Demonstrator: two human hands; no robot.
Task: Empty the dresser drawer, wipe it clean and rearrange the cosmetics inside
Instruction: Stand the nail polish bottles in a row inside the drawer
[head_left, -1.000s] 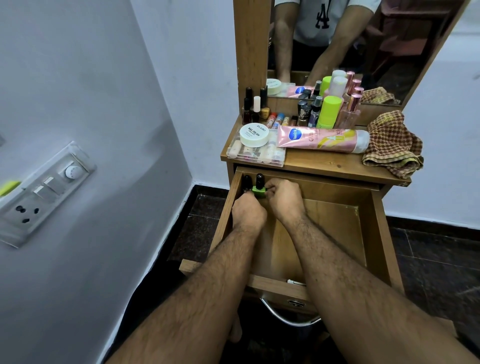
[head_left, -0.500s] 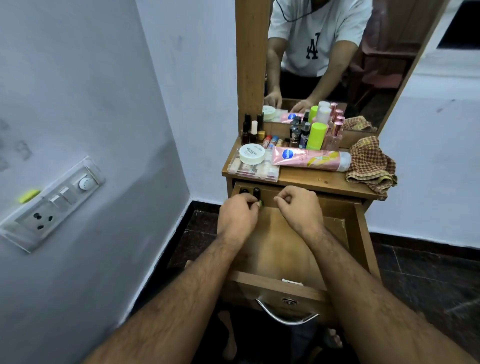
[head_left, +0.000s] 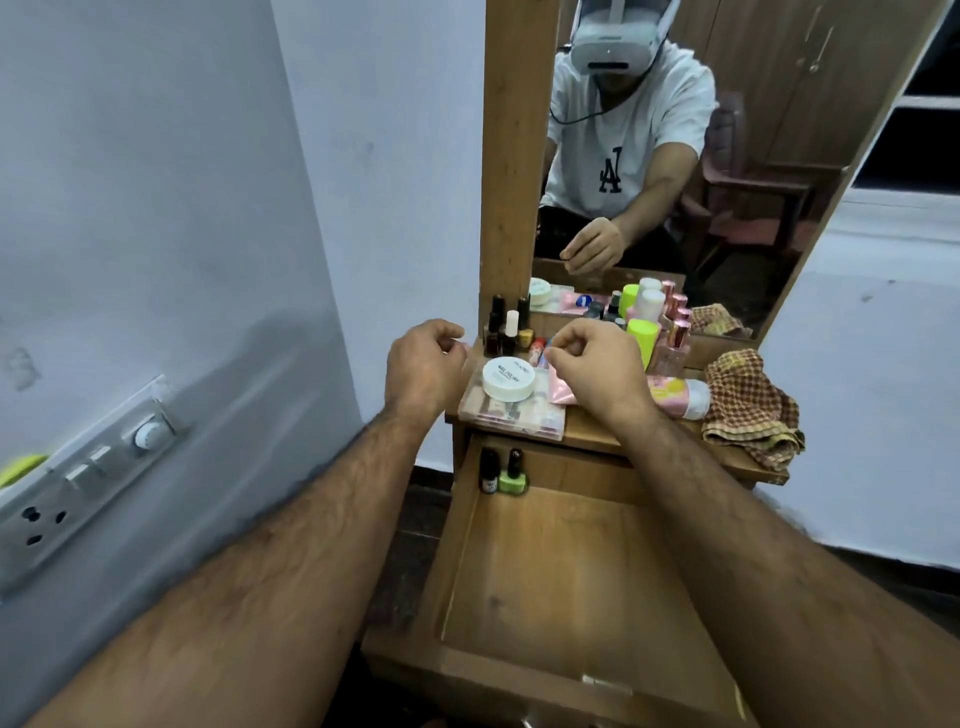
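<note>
The wooden drawer (head_left: 571, 582) stands pulled open. A black nail polish bottle (head_left: 488, 470) and a green one (head_left: 512, 475) stand upright in its back left corner. My left hand (head_left: 426, 366) hovers above the dresser top's left edge, fingers curled, holding nothing. My right hand (head_left: 597, 366) hovers over the pink tube (head_left: 680, 397), thumb and forefinger drawn together beside some small tubes (head_left: 537, 349); I see nothing in it. A white round jar (head_left: 508, 382) lies on a clear flat case (head_left: 519, 421). A checked cloth (head_left: 748, 410) sits at the top's right end.
Several nail polish bottles (head_left: 506, 327), a lime-green bottle (head_left: 644, 338) and pink perfume bottles (head_left: 675, 345) stand along the mirror (head_left: 727, 182). The wall with a switch panel (head_left: 78, 478) is close on the left. Dark floor surrounds the dresser.
Both hands have risen out of the drawer to above the dresser top. The black and green bottles stay in the drawer's back left corner. My view has tilted upward.
</note>
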